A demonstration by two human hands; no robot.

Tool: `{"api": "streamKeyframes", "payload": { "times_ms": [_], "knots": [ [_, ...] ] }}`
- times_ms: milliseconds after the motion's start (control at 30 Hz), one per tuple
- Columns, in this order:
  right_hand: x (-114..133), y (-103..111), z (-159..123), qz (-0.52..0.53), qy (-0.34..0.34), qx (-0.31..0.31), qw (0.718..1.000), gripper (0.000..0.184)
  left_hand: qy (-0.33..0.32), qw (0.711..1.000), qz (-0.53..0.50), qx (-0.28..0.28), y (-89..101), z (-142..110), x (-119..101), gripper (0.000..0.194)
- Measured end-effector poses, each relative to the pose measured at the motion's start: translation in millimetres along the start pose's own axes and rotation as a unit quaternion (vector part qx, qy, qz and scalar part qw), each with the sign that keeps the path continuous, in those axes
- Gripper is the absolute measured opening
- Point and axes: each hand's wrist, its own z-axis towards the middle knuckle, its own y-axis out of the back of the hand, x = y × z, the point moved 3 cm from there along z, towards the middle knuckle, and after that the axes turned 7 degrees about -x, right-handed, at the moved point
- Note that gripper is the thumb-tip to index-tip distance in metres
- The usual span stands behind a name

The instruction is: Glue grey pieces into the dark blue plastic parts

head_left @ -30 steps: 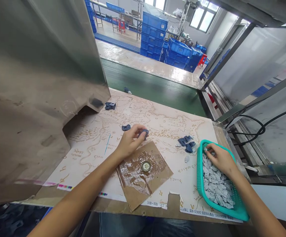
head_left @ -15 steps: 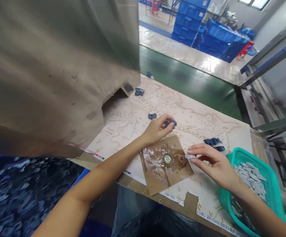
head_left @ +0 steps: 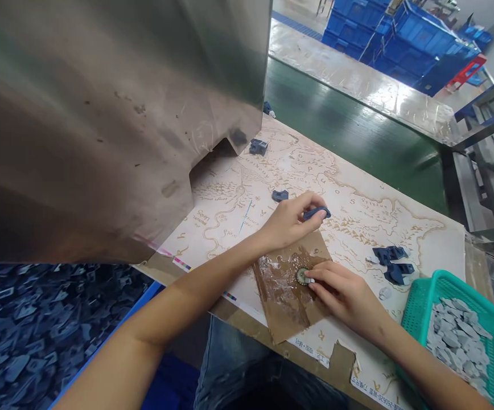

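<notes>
My left hand [head_left: 292, 219] rests on the map-printed table cover [head_left: 358, 210] with its fingers closed round a small dark blue plastic part [head_left: 316, 212]. My right hand [head_left: 341, 293] pinches a small light grey piece [head_left: 312, 279] and holds it against the round metal cap [head_left: 301, 276] on the wet brown cardboard sheet [head_left: 281, 296]. A loose blue part [head_left: 280, 195] lies just beyond my left hand.
A teal basket [head_left: 418, 296] of grey pieces sits at the right. Several blue parts [head_left: 390, 262] lie beside it and another blue part [head_left: 258, 147] by the big metal chute [head_left: 102, 114]. A bin of dark parts [head_left: 37, 324] is below left. A green belt [head_left: 358, 136] runs behind.
My right hand left the teal basket with a grey piece and moved left to the metal cap. My left hand stays closed on the blue part. The view swung left and down.
</notes>
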Motion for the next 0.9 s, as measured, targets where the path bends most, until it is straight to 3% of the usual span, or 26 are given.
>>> {"api": "streamKeyframes", "payload": {
  "times_ms": [233, 400, 633, 767, 900],
  "knots": [
    [3.4, 2.1, -0.5, -0.014, 0.021, -0.01, 1.0, 0.02, -0.005, 1.0, 0.016, -0.006, 1.3, 0.9, 0.2, 0.013],
    [4.1, 3.0, 0.6, -0.006, 0.031, -0.06, 0.998, 0.015, -0.009, 1.0, 0.022, -0.002, 1.2, 1.0, 0.0, 0.014],
    [5.8, -2.8, 1.9, -0.004, 0.066, -0.054, 0.996, 0.019, 0.01, 1.0, 0.002, 0.004, 0.6, -0.2, -0.4, 0.013],
    [4.6, 12.6, 4.9, 0.056, -0.05, -0.122, 0.99, 0.016, 0.085, 0.987, -0.133, 0.032, -4.7, 0.4, 3.8, 0.019],
    [-4.2, 29.2, 4.7, 0.157, -0.198, -0.201, 0.946, 0.016, 0.17, 0.954, -0.237, 0.064, -10.8, 0.1, 8.9, 0.028]
  ]
}}
